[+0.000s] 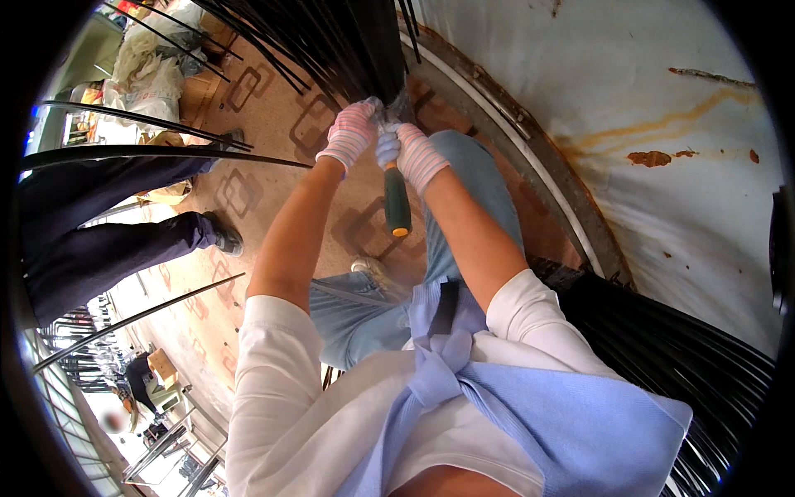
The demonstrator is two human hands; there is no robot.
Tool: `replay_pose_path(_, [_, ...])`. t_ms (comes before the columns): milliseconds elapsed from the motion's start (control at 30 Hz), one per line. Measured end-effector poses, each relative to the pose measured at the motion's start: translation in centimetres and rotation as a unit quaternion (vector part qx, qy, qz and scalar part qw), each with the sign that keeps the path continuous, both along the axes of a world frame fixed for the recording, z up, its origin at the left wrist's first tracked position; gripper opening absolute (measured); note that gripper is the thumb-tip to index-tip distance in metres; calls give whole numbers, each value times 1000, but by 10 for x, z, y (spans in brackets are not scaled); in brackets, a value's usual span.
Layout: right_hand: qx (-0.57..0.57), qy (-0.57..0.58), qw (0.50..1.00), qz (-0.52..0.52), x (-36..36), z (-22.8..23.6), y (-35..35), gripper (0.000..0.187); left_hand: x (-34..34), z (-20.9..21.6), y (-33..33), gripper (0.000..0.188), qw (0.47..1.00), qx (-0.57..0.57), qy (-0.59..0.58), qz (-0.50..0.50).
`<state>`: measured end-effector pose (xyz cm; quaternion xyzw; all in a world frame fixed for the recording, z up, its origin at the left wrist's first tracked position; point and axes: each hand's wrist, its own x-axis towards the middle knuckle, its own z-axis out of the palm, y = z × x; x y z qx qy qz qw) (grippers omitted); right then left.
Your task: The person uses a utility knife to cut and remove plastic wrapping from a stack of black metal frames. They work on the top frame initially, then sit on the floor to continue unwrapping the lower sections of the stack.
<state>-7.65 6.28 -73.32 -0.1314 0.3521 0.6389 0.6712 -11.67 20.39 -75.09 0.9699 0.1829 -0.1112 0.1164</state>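
Observation:
Both my hands wear pink-and-white striped gloves and are close together at the end of a thick bundle of black rods (pixel 356 50). My left hand (pixel 349 132) is closed at the clear plastic wrap (pixel 401 108) around that end. Beside it, my right hand (pixel 416 156) is wrapped round the upper part of a tool with a dark green handle (pixel 397 203) and an orange butt end. The handle points back toward me. The tool's working end is hidden by my gloves and the plastic, so its kind does not show.
Along the right curves a rust-stained pale wall (pixel 662 157) with a white pipe (pixel 551 178) at its foot. More black rods (pixel 662 331) lie at my right side. Several single rods stick out at left, near a standing person's dark trousers (pixel 116 240). Plastic bags (pixel 149 74) sit far left.

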Motion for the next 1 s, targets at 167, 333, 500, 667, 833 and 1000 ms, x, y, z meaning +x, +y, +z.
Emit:
replay_pose_path(167, [-3, -17, 1000, -7, 3, -7, 5, 31, 1, 19, -7, 31, 999, 0, 31, -25])
replay_pose_path(333, [19, -8, 999, -39, 4, -8, 8, 26, 5, 26, -12, 31, 996, 42, 75, -39])
replay_pose_path(500, [59, -4, 998, 11, 6, -9, -1, 25, 1, 23, -7, 31, 998, 20, 33, -55])
replay_pose_path(667, [-165, -340, 916, 136, -15, 32, -35, 15, -9, -5, 0, 24, 991, -52, -122, -34])
replay_pose_path(833, [-259, -728, 621, 130, -3, 17, -10, 33, -1, -13, 9, 31, 994, -101, -28, -26])
replay_pose_path(1000, [-325, -743, 451, 372, 13, 5, 14, 33, -5, -17, 9, 31, 994, -96, -55, -25])
